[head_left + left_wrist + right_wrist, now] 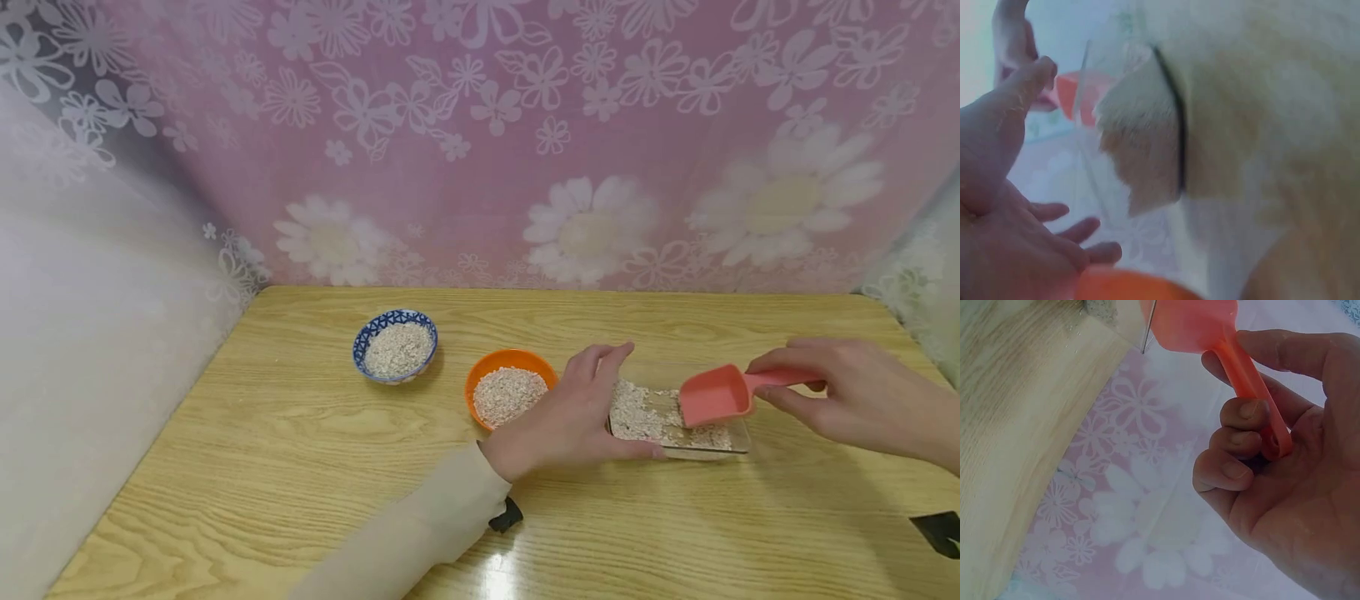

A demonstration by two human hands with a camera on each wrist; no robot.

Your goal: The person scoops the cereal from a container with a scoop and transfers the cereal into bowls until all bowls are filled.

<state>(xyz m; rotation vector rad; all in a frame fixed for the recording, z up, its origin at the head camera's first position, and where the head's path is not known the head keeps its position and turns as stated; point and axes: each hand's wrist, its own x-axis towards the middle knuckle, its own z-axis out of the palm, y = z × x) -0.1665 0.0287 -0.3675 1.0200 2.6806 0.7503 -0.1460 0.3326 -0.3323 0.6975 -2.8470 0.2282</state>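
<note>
A clear rectangular glass container [705, 454] holds pale flakes like oats [635, 412], with a bare patch in the middle. My right hand [851, 396] grips a pink-red scoop [716, 395] by its handle over the container's right part. In the right wrist view, my fingers [1244, 412] curl round the scoop's handle [1247, 381]. At the container's left end is my left hand [570, 412], its thumb along the front rim and its fingers stretched toward the back. The left wrist view shows this hand [1016, 169] spread beside the glass wall.
An orange bowl [480, 364] of flakes stands just left of the container, partly behind my left hand. Farther back left is a blue-and-white patterned bowl [407, 317], also filled with flakes. A flowered pink curtain [450, 192] hangs behind the wooden table [300, 467].
</note>
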